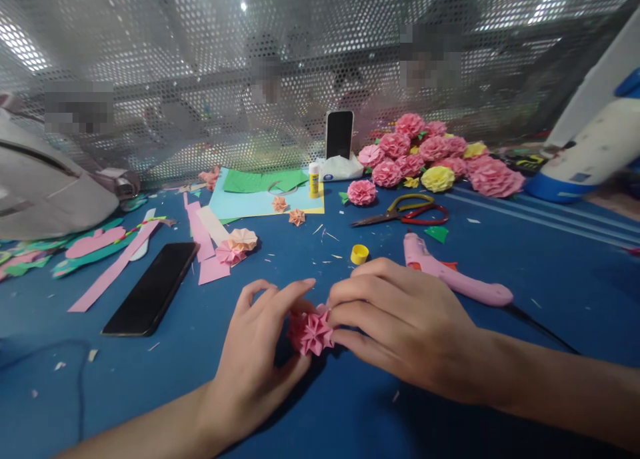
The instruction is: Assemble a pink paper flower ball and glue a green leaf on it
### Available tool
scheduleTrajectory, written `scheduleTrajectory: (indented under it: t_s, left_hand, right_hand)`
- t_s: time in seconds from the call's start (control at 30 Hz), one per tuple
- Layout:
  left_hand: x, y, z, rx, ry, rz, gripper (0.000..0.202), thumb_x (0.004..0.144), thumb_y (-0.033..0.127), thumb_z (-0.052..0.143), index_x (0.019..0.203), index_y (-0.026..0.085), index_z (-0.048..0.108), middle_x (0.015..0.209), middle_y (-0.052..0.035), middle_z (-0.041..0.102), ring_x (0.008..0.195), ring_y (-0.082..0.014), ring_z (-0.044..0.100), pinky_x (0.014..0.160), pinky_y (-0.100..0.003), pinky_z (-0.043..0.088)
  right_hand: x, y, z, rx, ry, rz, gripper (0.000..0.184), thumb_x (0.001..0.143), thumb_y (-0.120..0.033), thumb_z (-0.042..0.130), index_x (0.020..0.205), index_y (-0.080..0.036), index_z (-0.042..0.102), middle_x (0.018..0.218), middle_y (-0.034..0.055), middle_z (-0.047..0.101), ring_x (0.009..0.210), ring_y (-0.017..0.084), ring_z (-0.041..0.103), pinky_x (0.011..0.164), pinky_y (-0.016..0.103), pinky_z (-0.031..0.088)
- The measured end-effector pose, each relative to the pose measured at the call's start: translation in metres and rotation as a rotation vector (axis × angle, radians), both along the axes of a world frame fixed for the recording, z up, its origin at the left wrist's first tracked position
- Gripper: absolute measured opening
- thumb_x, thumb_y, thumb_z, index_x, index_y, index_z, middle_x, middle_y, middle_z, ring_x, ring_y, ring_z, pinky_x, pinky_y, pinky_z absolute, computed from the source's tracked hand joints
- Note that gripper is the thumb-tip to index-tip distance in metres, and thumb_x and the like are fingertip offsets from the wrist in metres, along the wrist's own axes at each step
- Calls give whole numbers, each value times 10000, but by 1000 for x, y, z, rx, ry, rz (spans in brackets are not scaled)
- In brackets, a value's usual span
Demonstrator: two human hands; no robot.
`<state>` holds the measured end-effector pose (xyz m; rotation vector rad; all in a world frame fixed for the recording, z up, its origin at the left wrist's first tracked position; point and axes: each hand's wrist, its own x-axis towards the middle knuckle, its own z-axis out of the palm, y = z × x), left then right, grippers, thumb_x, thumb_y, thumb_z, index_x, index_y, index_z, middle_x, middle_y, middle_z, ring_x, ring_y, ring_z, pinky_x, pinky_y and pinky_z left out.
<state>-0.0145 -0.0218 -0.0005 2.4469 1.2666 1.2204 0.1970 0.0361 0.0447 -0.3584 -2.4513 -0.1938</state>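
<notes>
Between my two hands is a small pink folded-paper flower (pixel 314 332), low over the blue table. My left hand (pixel 263 342) grips it from the left with thumb and fingers. From the right, my right hand (pixel 400 319) pinches its edge between thumb and fingertips. Its far side is hidden behind the fingers. Just beyond my right hand lie a yellow glue cap (pixel 359 254) and a pink hot glue gun (pixel 457 275) with a black cord.
Scissors (pixel 400 212), a glue stick (pixel 313 181) and coloured paper sheets (pixel 250 202) lie farther back. Pink paper flowers (pixel 395 145) pile up at back right. A black phone (pixel 153 289) and paper strips (pixel 115 265) lie left. A perforated metal panel (pixel 200 92) stands behind.
</notes>
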Motion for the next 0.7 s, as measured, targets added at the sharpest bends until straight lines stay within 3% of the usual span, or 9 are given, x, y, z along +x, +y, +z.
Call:
scheduleTrajectory:
  t_s: [0.27, 0.37, 0.53, 0.7]
  left_hand:
    - [3, 0, 1, 35, 48, 7, 661, 854, 44, 600, 1431, 234, 338, 1093, -31, 737, 943, -218, 623, 990, -437, 327]
    - [1, 0, -1, -27, -18, -11, 676, 858, 49, 576, 1450, 244, 315, 1085, -37, 720, 980, -226, 614, 985, -452, 349]
    - [-1, 1, -4, -68, -126, -40, 701, 839, 20, 578, 1450, 250, 322, 1066, -37, 684, 946, -195, 636, 975, -442, 408]
    - [1, 2, -1, 4, -30, -50, 682, 862, 56, 599, 1456, 231, 312, 996, -21, 725, 864, -192, 640, 929, -432, 404]
  right_hand:
    - [2, 1, -8, 28, -44, 10, 233, 990, -120, 513, 825, -178, 668, 971, 18, 682, 852, 146, 586, 777, 322, 515]
    - [3, 4, -8, 15, -55, 31, 234, 985, -100, 501, 823, -159, 659, 957, 43, 676, 856, 155, 594, 780, 336, 508]
    - [3, 3, -2, -145, 54, 39, 91, 949, -155, 573, 917, -137, 656, 973, 72, 673, 889, 182, 591, 839, 370, 491]
    - [0, -4, -1, -86, 54, 8, 118, 953, -213, 605, 867, -177, 678, 960, 48, 679, 847, 174, 566, 778, 331, 490]
